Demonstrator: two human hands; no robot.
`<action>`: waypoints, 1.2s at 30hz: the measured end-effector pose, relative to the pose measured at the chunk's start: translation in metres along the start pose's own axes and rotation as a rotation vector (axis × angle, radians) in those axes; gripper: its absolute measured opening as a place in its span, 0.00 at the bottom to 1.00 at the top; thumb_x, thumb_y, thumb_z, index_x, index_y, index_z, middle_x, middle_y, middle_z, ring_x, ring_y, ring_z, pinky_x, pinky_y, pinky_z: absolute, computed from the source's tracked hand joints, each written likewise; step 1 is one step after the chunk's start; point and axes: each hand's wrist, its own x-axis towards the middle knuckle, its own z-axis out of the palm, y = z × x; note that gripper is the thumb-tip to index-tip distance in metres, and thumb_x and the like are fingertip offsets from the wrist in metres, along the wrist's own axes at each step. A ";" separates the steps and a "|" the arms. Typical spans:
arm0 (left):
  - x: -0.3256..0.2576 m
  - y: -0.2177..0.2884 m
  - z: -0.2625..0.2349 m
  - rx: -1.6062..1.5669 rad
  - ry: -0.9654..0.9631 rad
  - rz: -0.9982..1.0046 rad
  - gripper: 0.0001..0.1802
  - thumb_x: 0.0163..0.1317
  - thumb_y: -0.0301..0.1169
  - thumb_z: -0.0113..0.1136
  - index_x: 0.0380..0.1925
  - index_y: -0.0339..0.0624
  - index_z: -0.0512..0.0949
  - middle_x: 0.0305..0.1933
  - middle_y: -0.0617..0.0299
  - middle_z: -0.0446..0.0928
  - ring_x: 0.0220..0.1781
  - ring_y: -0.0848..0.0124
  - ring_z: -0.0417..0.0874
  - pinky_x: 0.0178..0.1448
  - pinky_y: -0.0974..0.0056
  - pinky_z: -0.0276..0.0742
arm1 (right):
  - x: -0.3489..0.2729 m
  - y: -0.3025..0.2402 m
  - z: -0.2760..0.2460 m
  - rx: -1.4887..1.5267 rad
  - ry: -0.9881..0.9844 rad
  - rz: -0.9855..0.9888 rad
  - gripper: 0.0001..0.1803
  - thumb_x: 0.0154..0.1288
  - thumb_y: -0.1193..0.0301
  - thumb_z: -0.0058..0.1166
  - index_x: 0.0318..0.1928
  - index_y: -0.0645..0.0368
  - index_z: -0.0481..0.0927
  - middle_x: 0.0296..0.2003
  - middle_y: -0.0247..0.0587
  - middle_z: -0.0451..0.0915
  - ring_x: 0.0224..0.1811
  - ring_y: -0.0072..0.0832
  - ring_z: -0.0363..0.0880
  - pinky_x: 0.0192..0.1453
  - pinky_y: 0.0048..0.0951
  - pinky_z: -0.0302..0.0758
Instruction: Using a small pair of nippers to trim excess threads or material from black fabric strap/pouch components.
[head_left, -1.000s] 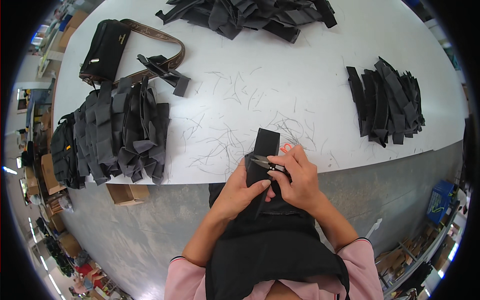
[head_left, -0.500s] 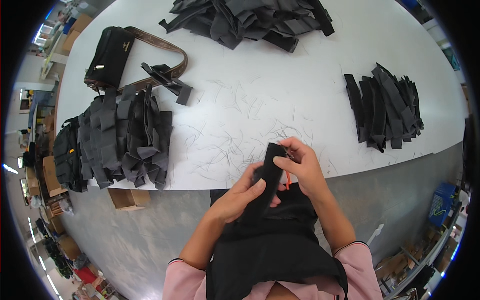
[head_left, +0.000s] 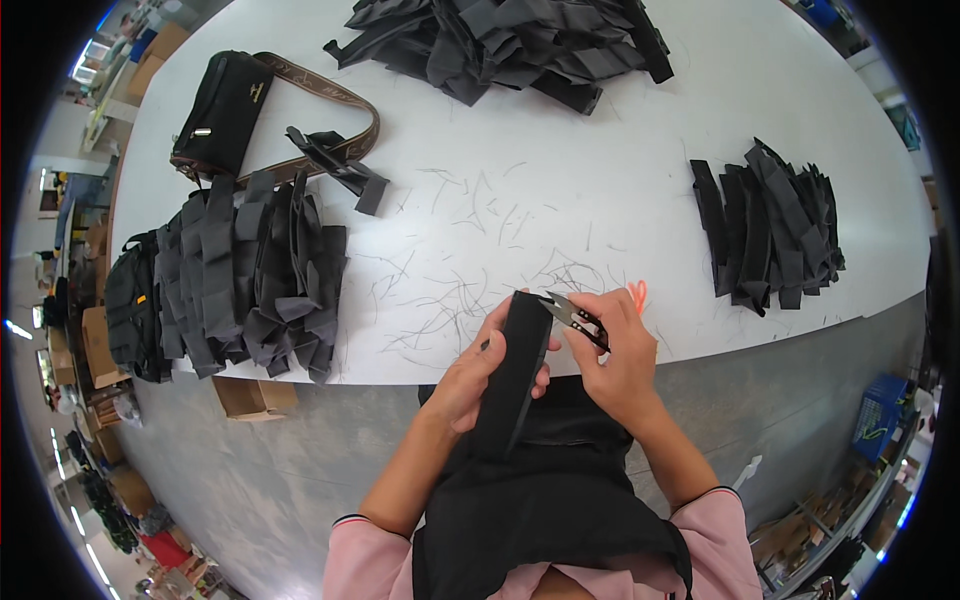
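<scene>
My left hand [head_left: 468, 378] is closed around a long black fabric strip [head_left: 517, 375], thumb along one side and fingertips showing at the other. The strip stands tilted, its top end over the table's near edge. In my right hand [head_left: 618, 358] is a pair of thread snips [head_left: 578, 318] with dark handles. Their blade tips are at the strip's upper right corner. An orange cord loop [head_left: 638, 296] sticks out beside the right fingers. Loose dark thread clippings [head_left: 440, 312] are scattered on the white table just beyond my hands.
Piles of similar black strips lie at the left [head_left: 255, 270], far middle [head_left: 500, 45] and right [head_left: 775, 225]. A black shoulder bag [head_left: 222, 115] with a brown strap and a black backpack [head_left: 137, 310] sit at the left. Below the table edge stands an open cardboard box [head_left: 255, 398].
The snips have come into view in my right hand, their blades now at the strip's corner. My right fingers have let go of the strip's top, which has shifted slightly left and turned more upright.
</scene>
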 end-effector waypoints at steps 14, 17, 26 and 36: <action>-0.007 0.006 0.011 0.018 0.028 -0.064 0.41 0.65 0.54 0.48 0.70 0.47 0.46 0.49 0.52 0.70 0.39 0.68 0.75 0.42 0.65 0.75 | -0.002 0.001 0.011 -0.009 0.020 -0.144 0.14 0.55 0.76 0.59 0.44 0.57 0.76 0.29 0.33 0.71 0.22 0.24 0.73 0.23 0.24 0.67; -0.007 0.006 0.012 0.031 0.012 -0.093 0.41 0.64 0.55 0.48 0.69 0.47 0.47 0.49 0.52 0.71 0.39 0.69 0.75 0.42 0.66 0.75 | 0.000 0.002 0.008 0.921 -0.185 0.561 0.13 0.59 0.77 0.55 0.45 0.60 0.74 0.30 0.29 0.70 0.24 0.17 0.71 0.26 0.19 0.66; -0.016 0.010 0.010 0.074 0.030 -0.182 0.41 0.64 0.55 0.47 0.70 0.48 0.48 0.44 0.51 0.74 0.35 0.70 0.76 0.40 0.68 0.75 | 0.007 0.010 -0.018 0.216 -0.123 0.016 0.12 0.51 0.80 0.59 0.39 0.58 0.79 0.30 0.34 0.76 0.28 0.23 0.73 0.28 0.22 0.66; -0.019 0.010 0.011 0.129 -0.054 -0.237 0.38 0.67 0.52 0.44 0.69 0.43 0.49 0.41 0.53 0.75 0.34 0.71 0.75 0.39 0.68 0.73 | 0.028 0.015 -0.029 -0.101 -0.237 -0.474 0.14 0.47 0.75 0.63 0.38 0.55 0.81 0.30 0.33 0.77 0.30 0.31 0.75 0.32 0.29 0.69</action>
